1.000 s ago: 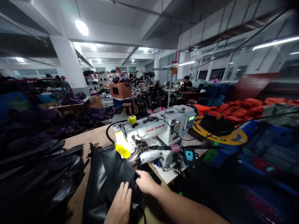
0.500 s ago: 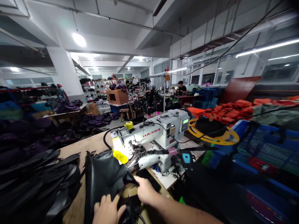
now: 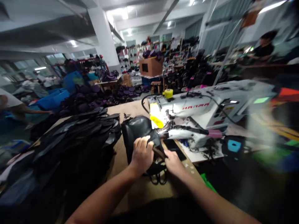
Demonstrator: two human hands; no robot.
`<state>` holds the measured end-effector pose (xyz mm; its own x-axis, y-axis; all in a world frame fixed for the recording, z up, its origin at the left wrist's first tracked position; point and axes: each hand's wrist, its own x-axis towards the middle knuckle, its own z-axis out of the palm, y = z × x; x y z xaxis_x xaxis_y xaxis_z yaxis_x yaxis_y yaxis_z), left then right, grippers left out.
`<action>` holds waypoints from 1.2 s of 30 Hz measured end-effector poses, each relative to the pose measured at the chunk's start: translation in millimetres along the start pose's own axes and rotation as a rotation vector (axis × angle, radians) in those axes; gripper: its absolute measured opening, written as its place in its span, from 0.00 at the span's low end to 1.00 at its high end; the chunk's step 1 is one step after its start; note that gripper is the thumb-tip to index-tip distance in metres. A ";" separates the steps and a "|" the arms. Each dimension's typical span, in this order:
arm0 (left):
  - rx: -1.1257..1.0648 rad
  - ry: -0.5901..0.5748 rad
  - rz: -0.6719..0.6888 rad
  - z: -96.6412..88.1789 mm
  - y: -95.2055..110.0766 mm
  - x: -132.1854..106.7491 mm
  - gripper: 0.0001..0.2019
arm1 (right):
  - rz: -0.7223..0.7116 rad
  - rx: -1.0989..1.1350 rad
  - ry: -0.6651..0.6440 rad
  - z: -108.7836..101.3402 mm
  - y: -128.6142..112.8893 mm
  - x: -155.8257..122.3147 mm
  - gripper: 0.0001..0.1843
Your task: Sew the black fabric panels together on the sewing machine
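Note:
A black leather-like bag (image 3: 137,126) lies at the needle end of a white sewing machine (image 3: 196,105), partly around its narrow arm. My left hand (image 3: 142,154) rests on the near part of the bag, fingers curled over and gripping the material. At the bag's right edge my right hand (image 3: 173,160) pinches the black material between thumb and fingers. Thin black cords (image 3: 158,178) hang from the bag below my hands. A bright lamp lights the needle area, where a yellow guard (image 3: 157,121) sits. The needle itself is lost in the glare.
Black cut pieces (image 3: 77,146) are heaped on the wooden table (image 3: 130,109) to the left. A dark flat phone-like object (image 3: 174,147) lies right of my right hand. A person (image 3: 265,48) sits at the back right; another person's arm (image 3: 30,110) shows at far left.
The view has swung left and closer to the table. My left hand has gone from spread on the bag to curled over its material; my right hand still holds the bag's edge.

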<state>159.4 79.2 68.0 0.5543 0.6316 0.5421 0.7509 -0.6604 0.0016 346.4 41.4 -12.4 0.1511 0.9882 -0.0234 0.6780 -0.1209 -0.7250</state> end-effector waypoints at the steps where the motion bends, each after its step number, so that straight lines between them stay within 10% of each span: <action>1: -0.010 -0.020 -0.046 3.8 5.7 4.0 0.16 | 0.004 -0.035 -0.031 -3.1 -0.3 -2.8 0.27; 5: -0.009 -0.205 -0.214 23.1 21.0 14.4 0.30 | 0.047 -0.122 -0.129 -16.5 -1.9 -2.3 0.17; 12: 0.037 -0.366 -0.112 36.9 27.1 20.6 0.16 | 0.035 -0.261 -0.090 -15.2 -4.1 2.4 0.18; 21: 0.127 -0.633 0.381 9.0 -7.6 37.1 0.18 | 0.062 -0.191 -0.103 -32.6 8.7 7.7 0.14; 36: 0.085 -0.603 0.152 34.5 7.3 72.5 0.14 | 0.059 0.199 -0.208 -34.2 -9.9 52.7 0.08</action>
<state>217.5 134.1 78.3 0.7434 0.6677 -0.0389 0.6600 -0.7418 -0.1189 372.3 91.6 17.1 0.0213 0.9806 -0.1950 0.5146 -0.1780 -0.8387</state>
